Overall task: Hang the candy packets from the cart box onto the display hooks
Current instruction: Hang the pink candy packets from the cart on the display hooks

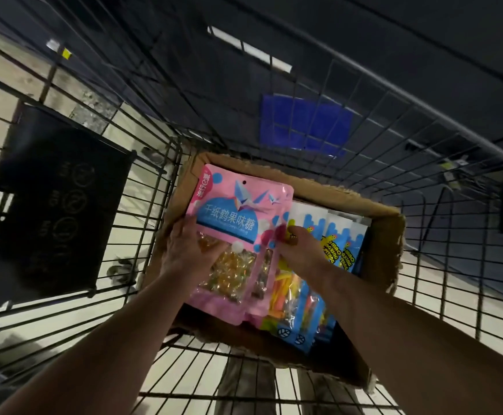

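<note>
The left hand [190, 250] grips the left edge of the glossy pink plastic candy packet [238, 211] and the right hand [301, 250] pinches its right edge, over the brown cardboard box [389, 235]. I think the smooth film can slip, or snag on the blue plastic packets [343, 244] beside it.

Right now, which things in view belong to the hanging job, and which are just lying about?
Job: pink candy packets, blue candy packets, cardboard box, wire cart, left hand and right hand holding the pink ones.
Lying about: black sign, blue panel beyond the cart.
</note>
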